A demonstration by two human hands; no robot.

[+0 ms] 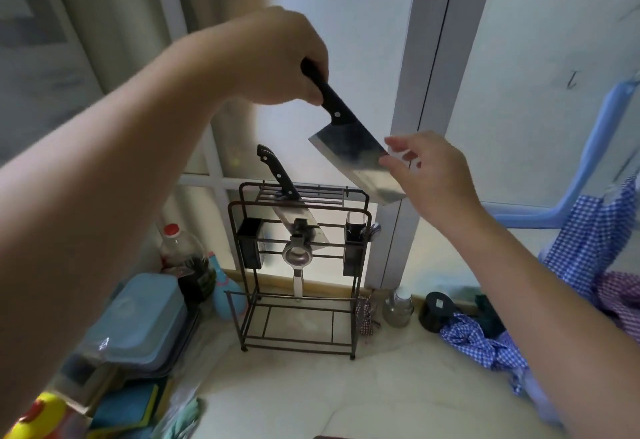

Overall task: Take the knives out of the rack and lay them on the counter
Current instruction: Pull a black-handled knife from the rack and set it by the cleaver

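Note:
My left hand grips the black handle of a wide steel cleaver, held in the air above the rack with its blade slanting down to the right. My right hand is open, fingers spread, its fingertips at the blade's right edge. Below stands a dark wire rack on the pale counter. A second knife with a black handle sits in the rack's top slots, tilted, blade pointing down to the right. A metal strainer hangs on the rack's front.
Left of the rack stand a red-capped bottle, a blue spray bottle and stacked blue lidded boxes. To the right are a glass jar, a black cup and blue checked cloth. Frosted window panes stand behind.

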